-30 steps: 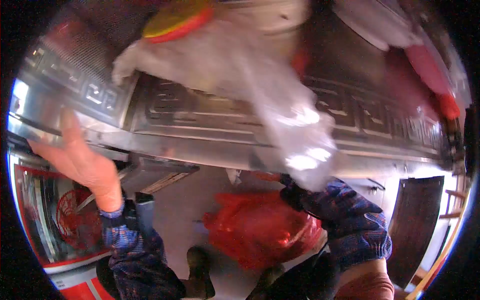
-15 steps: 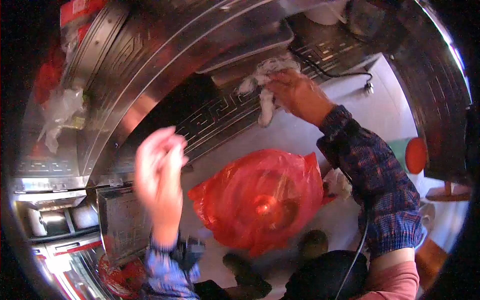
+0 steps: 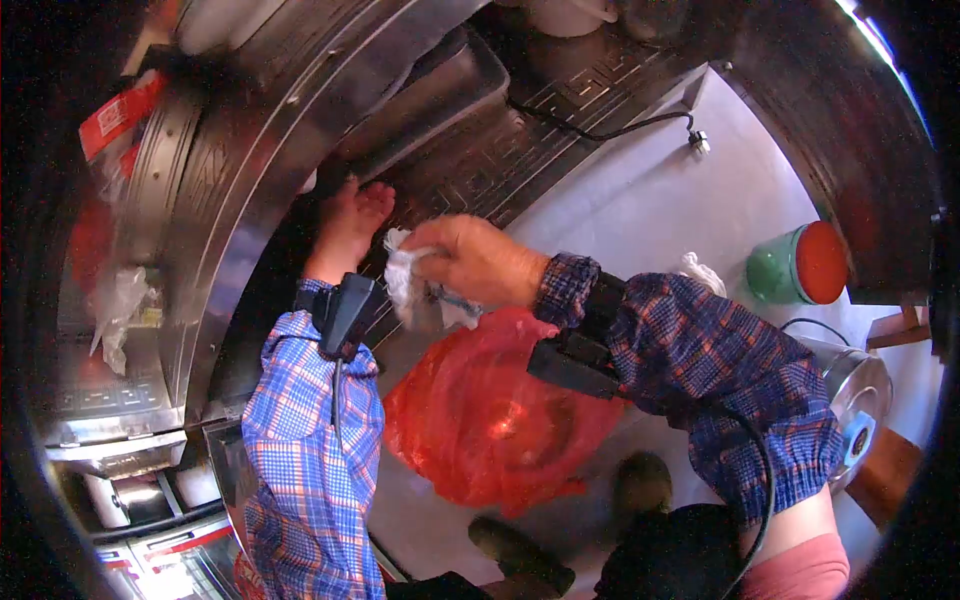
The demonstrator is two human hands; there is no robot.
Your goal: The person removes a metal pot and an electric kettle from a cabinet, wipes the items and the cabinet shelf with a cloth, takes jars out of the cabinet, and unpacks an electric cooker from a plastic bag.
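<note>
In the upper middle, my right hand (image 3: 480,262) is closed around a crumpled white cloth (image 3: 400,275), which hangs below its fingers. My left hand (image 3: 350,225) is just left of the cloth, apart from it, over the dark patterned edge of the metal unit. Its fingers are partly bent and slightly apart, with nothing visible in them. Below my right hand a red plastic bag (image 3: 490,420) lies spread on the floor, something round showing through it. Both forearms wear checked sleeves with dark strapped devices.
A metal tray (image 3: 440,100) rests on the patterned unit (image 3: 560,100). A black cable ends in a plug (image 3: 698,142). To the right are a green container with a red end (image 3: 800,263), a whitish bundle (image 3: 703,272) and a metal pot (image 3: 855,390). Shoes (image 3: 640,485) are below.
My right hand has carried the white cloth left and down toward my left hand. My left hand has moved up. The view has shifted, revealing the metal pot.
</note>
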